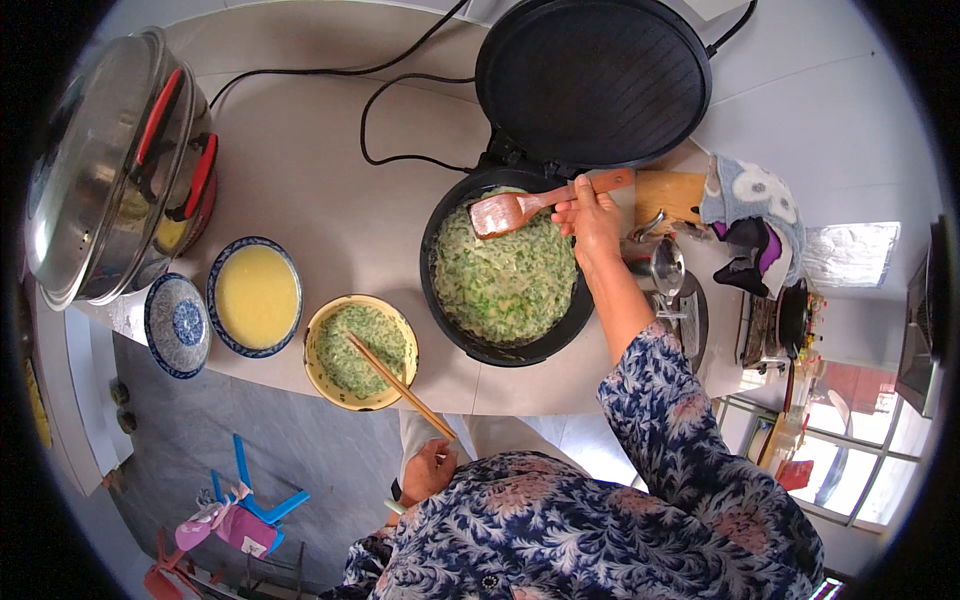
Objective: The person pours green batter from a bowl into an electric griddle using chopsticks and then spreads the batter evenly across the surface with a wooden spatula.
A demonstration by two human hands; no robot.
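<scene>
My right hand [589,221] holds a wooden spatula [501,214] by its handle, the blade over the far part of a green-flecked batter pancake [504,277] in a black electric griddle [442,319]. Whether the blade touches the batter I cannot tell. The griddle's lid [592,82] stands raised behind. Low in front of my body, beyond the counter edge, is my left hand [429,471], fingers curled and apparently holding nothing. Nearest it lie wooden chopsticks [405,390], resting in a yellow enamel bowl [309,352] of green-flecked batter.
Left of the bowl are a blue-rimmed bowl of yellow liquid [256,296] and a patterned blue-and-white dish [178,326]. A large lidded steel pot [97,172] stands far left. A black cable [364,124] crosses the counter. Right of my arm is a glass-lidded pot [666,266].
</scene>
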